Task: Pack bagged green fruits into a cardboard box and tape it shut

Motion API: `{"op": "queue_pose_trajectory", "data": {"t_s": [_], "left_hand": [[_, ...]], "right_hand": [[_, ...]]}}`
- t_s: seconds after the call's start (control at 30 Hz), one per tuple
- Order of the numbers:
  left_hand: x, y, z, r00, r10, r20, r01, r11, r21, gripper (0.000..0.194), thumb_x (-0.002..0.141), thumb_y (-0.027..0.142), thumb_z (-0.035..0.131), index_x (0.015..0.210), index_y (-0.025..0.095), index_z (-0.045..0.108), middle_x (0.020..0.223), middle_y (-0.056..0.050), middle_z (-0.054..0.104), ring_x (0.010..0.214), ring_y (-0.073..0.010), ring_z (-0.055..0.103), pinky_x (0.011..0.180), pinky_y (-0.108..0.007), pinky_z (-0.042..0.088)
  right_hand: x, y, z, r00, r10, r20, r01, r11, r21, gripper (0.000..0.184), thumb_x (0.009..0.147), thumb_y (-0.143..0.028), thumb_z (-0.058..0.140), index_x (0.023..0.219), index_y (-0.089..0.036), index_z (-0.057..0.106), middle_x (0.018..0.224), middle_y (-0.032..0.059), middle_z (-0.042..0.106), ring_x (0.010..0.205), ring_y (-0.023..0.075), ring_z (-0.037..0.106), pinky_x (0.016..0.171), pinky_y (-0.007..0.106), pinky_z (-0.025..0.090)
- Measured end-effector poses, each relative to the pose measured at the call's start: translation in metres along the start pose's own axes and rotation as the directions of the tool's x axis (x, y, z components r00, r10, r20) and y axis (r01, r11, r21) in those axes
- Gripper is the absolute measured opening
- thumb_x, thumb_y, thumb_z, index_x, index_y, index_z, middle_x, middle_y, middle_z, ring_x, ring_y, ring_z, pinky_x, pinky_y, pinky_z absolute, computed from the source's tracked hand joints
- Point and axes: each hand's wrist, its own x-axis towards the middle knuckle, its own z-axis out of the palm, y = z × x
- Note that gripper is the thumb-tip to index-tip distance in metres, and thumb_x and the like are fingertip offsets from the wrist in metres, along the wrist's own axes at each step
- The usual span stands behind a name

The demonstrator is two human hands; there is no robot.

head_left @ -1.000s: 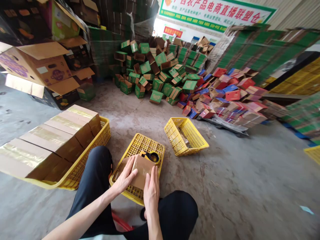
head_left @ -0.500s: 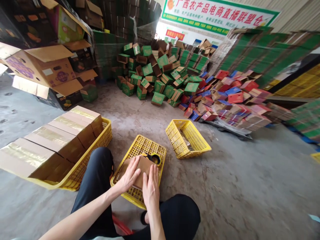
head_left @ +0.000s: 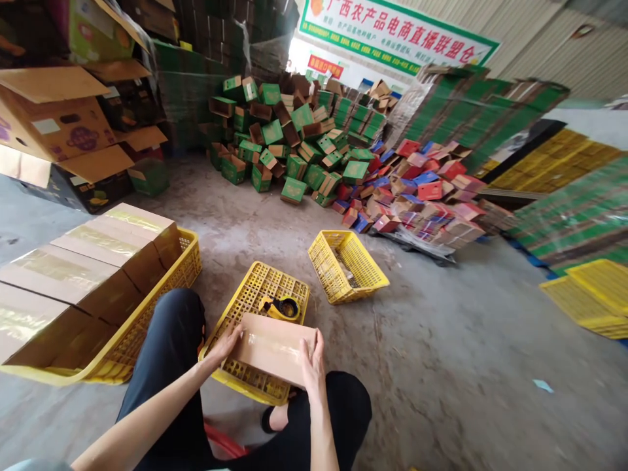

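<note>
A small brown cardboard box with a strip of clear tape on its top is held between my two hands. My left hand presses on its left end, and my right hand wraps round its right end. Beneath it is an upturned yellow plastic crate, serving as a low surface between my knees. Just behind the box, a tape dispenser in yellow and black lies on the crate.
Taped cardboard boxes fill a long yellow crate on my left. Ahead stands a smaller yellow crate. Heaps of green boxes and red and blue boxes lie beyond. Flat yellow crates are at right.
My hands have gone from lying flat on the box's top to gripping its two ends. The box now sits turned and nearer my right knee. The view has swung right.
</note>
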Motion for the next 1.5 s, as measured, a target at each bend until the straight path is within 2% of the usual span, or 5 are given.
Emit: {"op": "queue_pose_trajectory", "data": {"t_s": [0.23, 0.47, 0.7, 1.3, 1.5], "left_hand": [[-0.006, -0.006, -0.002, 0.996, 0.037, 0.087, -0.029, 0.995, -0.092, 0.091, 0.080, 0.082, 0.062, 0.145, 0.019, 0.062, 0.148, -0.013, 0.062, 0.153, -0.0398, 0.038, 0.129, -0.050, 0.028], [0.001, -0.019, -0.029, 0.997, 0.057, 0.060, -0.059, 0.998, 0.032, 0.105, 0.071, 0.070, 0.076, 0.156, 0.016, 0.047, 0.159, -0.015, 0.051, 0.157, -0.0411, 0.029, 0.131, -0.050, 0.021], [0.024, -0.020, -0.018, 0.997, 0.074, -0.008, -0.072, 0.989, 0.126, 0.112, 0.076, 0.067, 0.072, 0.160, 0.006, 0.033, 0.167, -0.023, 0.036, 0.158, -0.0395, 0.025, 0.131, -0.046, 0.020], [0.020, -0.017, 0.007, 0.945, 0.298, -0.131, -0.213, 0.870, 0.444, 0.096, 0.094, 0.060, 0.060, 0.169, 0.037, 0.006, 0.173, -0.002, 0.029, 0.156, -0.0363, 0.034, 0.125, -0.055, 0.033], [0.016, -0.008, 0.005, 0.955, 0.244, -0.170, -0.155, 0.896, 0.417, 0.091, 0.094, 0.057, 0.060, 0.169, 0.028, 0.018, 0.170, -0.006, 0.035, 0.152, -0.0386, 0.040, 0.123, -0.050, 0.037]], "right_hand": [[-0.006, 0.026, -0.006, 0.990, 0.125, -0.070, -0.117, 0.987, 0.106, 0.094, 0.082, -0.084, 0.053, 0.153, -0.022, 0.053, 0.160, 0.0108, 0.051, 0.150, 0.0330, 0.045, 0.126, 0.045, 0.032], [-0.021, 0.044, 0.039, 0.980, 0.200, 0.013, -0.200, 0.974, 0.104, 0.102, 0.085, -0.089, 0.040, 0.162, -0.022, 0.040, 0.165, 0.0093, 0.044, 0.153, 0.0287, 0.041, 0.126, 0.040, 0.032], [-0.012, 0.068, 0.058, 0.963, 0.270, 0.013, -0.270, 0.960, 0.081, 0.123, 0.068, -0.097, 0.050, 0.158, -0.014, 0.044, 0.162, 0.0175, 0.047, 0.150, 0.0348, 0.045, 0.124, 0.044, 0.034], [-0.019, 0.060, 0.066, 0.996, 0.092, -0.005, -0.091, 0.975, -0.202, 0.108, 0.091, -0.086, 0.027, 0.154, 0.001, 0.038, 0.145, 0.0339, 0.058, 0.126, 0.0406, 0.067, 0.102, 0.046, 0.054], [-0.011, 0.041, 0.062, 0.977, 0.215, -0.001, -0.215, 0.975, -0.060, 0.116, 0.080, -0.094, 0.035, 0.152, -0.003, 0.043, 0.146, 0.0307, 0.059, 0.131, 0.0411, 0.063, 0.107, 0.046, 0.049]]}}
